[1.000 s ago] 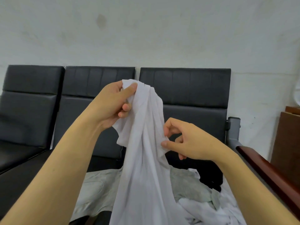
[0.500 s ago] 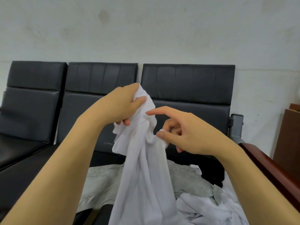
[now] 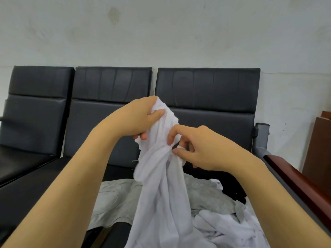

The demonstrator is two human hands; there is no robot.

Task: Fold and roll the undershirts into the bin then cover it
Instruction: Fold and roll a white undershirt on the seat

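White undershirt (image 3: 161, 203) hangs in front of me, lifted clear of the seat so its length drops straight and I can find the shoulder edges. My right hand (image 3: 200, 149) pinches a fold just below the top; my left hand (image 3: 141, 119) grips the bunched top edge, taking the weight. Beyond and below lie a grey undershirt (image 3: 206, 196) and more white ones (image 3: 223, 228) on the black bench (image 3: 206, 97), waiting. No bin in view.

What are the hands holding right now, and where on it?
Both hold the white undershirt: the left hand grips its bunched top end, the right hand pinches a fold just below. The rest hangs down.
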